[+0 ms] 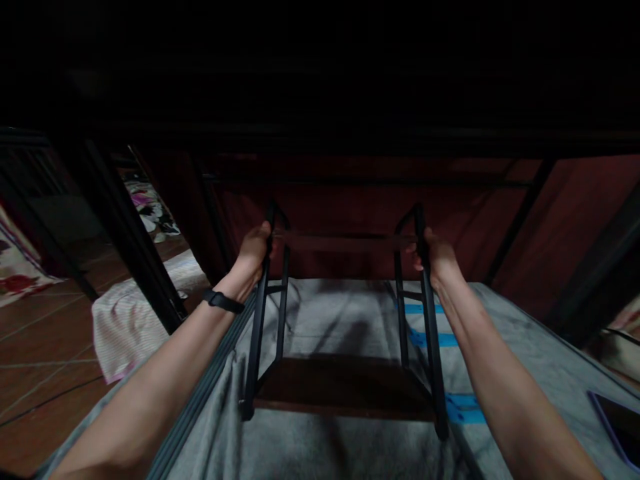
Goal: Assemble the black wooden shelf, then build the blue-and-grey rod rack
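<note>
A small black metal rack (345,313) with dark wooden shelves stands on a grey cloth-covered surface (320,440). My left hand (256,248) grips the top of the rack's left side frame; a black band sits on that wrist. My right hand (434,257) grips the top of the right side frame. The rack leans away from me, its lower shelf (345,387) nearest me and its upper shelf between my hands. The scene is dim and the top is in darkness.
A large dark frame with black posts (120,227) and reddish panels (560,220) rises behind the rack. Blue tape strips (465,407) mark the grey cloth. A pale striped cloth (125,320) lies on the tiled floor at left. A dark flat device (620,420) lies at right.
</note>
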A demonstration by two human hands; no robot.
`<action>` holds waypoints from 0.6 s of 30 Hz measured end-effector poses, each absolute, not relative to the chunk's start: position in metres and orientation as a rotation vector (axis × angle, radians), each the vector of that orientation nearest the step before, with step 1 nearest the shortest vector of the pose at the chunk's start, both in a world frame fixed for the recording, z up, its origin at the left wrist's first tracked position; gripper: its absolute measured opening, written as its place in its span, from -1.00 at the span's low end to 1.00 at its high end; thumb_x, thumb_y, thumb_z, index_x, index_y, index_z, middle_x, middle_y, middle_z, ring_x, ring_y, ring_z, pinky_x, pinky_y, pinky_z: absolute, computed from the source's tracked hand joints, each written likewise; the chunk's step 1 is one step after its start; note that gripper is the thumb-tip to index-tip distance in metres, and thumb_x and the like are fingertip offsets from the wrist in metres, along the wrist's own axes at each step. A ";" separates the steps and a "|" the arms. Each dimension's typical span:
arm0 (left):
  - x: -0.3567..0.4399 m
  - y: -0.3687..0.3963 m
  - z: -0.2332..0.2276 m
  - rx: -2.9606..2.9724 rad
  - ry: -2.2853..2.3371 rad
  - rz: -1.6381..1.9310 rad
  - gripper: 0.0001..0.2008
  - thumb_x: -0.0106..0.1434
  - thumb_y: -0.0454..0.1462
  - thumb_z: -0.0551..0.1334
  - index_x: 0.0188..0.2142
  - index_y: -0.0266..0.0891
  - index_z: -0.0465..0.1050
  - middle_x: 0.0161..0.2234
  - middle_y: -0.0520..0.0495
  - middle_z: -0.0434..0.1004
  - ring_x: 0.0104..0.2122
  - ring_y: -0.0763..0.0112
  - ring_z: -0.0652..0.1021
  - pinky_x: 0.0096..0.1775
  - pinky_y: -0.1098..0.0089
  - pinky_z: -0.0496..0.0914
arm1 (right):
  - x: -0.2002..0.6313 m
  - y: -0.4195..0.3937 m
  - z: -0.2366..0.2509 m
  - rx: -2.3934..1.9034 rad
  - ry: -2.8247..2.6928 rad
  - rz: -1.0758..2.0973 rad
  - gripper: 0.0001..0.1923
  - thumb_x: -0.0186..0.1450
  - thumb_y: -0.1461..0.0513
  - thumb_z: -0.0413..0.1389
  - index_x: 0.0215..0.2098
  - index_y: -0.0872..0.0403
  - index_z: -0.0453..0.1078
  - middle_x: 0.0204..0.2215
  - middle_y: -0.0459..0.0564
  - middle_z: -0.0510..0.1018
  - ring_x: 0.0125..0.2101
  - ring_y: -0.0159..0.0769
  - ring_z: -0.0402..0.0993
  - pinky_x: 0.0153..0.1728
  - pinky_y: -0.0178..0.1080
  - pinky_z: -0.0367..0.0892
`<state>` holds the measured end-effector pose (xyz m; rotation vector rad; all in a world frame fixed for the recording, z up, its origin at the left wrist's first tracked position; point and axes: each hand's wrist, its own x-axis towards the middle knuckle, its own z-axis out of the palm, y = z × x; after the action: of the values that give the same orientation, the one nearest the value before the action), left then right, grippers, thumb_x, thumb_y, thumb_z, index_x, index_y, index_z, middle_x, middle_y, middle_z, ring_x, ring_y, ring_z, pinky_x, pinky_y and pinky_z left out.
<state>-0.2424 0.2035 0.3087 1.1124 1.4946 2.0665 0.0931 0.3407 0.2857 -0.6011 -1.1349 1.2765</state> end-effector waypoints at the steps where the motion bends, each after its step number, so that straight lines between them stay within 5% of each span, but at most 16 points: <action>1: -0.238 0.198 0.311 1.172 1.437 2.138 -0.68 0.31 -0.08 0.15 -0.47 -0.25 0.34 -0.68 0.06 0.26 -0.75 0.56 0.23 -0.71 0.51 0.07 | 0.093 0.335 0.290 -0.593 -1.135 1.260 -0.54 0.32 -0.15 0.05 -0.39 0.07 0.32 -0.73 -0.15 0.40 -0.83 -0.51 0.10 -0.87 -0.45 -0.06; 8: -0.205 0.150 0.251 1.154 1.311 2.502 -0.61 0.24 0.06 0.20 -0.35 -0.25 0.44 -0.65 0.11 0.26 -0.69 0.56 0.27 -0.67 0.52 0.12 | 0.097 0.292 0.262 -0.610 -1.082 0.997 -0.40 0.31 -0.22 -0.05 -0.37 0.13 0.44 -0.78 -0.15 0.35 -0.83 -0.50 0.09 -0.84 -0.41 -0.07; 18: -0.175 0.099 0.194 1.096 1.392 2.556 -0.65 0.29 -0.02 0.18 -0.27 -0.26 0.53 -0.50 0.04 0.46 -0.68 0.57 0.31 -0.66 0.47 0.14 | 0.120 0.261 0.190 -0.671 -1.080 0.883 -0.57 0.33 -0.02 -0.05 -0.30 0.12 0.47 -0.80 -0.21 0.27 -0.81 -0.47 0.11 -0.78 -0.40 -0.04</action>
<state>-0.1747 0.0991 0.1944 1.0962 1.3921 2.5563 0.1200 0.2607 0.1904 -0.6708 -1.0795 0.8834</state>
